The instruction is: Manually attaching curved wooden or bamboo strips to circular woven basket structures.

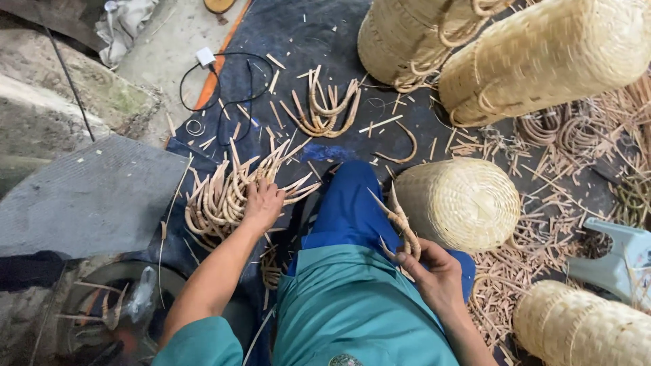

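Curved cane pieces (227, 193), bent into U-shaped handles, lie heaped on the dark floor mat (298, 41) beside the person's left knee, just left of the blue trouser leg (349, 207).

Surroundings: a second, smaller heap of bent cane (325, 108) sits farther out on the mat, well apart from the first. One loose curved strip (400, 146) lies between that heap and a round woven basket (458, 203), which stands touching the right side of the blue leg. Two larger woven baskets (542, 57) lie on their sides at the top right, and another woven basket (576, 329) sits at the lower right corner. Short cane offcuts (536, 237) litter the mat and pile thickly to the right. A white charger with black cable (217, 74) rests at the mat's upper left edge. A grey ribbed slab (88, 196) lies left of the heap, and a pale blue plastic stool (620, 261) shows at the right edge.

Hands: the left hand (261, 203) rests palm-down on top of the main heap, fingers spread slightly and laid over the cane pieces. The right hand (434, 268) sits above the lap, fingers curled tight around the lower end of a twisted cane handle (400, 220) that rises tilted toward the round basket.
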